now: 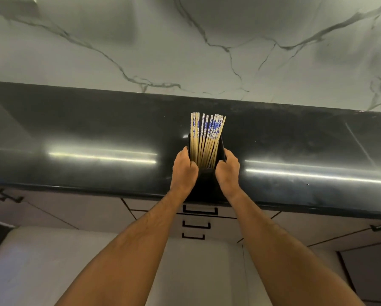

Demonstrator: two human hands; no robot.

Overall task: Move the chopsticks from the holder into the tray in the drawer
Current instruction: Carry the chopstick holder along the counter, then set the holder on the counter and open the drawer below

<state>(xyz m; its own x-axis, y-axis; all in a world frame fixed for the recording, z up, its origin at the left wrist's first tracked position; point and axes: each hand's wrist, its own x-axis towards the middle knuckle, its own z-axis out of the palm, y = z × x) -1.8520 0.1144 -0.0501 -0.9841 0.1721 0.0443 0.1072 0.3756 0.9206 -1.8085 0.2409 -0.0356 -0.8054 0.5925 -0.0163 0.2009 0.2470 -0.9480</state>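
Both hands are on the black holder [206, 180] now, one at each side. The left hand [183, 171] curls its fingers [188, 157] round the left wall, and the right hand [228, 171] clamps the right wall the same way. The holder stands on the glossy black counter [97, 133], near its front edge. The bamboo chopsticks [205, 142], blue-and-white patterned at the top, stand bunched inside it. Below the counter, the drawer handles [200, 210] show.

A glossy black tabletop [74, 129] crosses the middle of the frame, streaked with bright light reflections. Above it rises a grey marble wall [185, 40] with dark veins. Below sit pale cabinet drawers [198, 219] with black handles and a light floor [196, 272]
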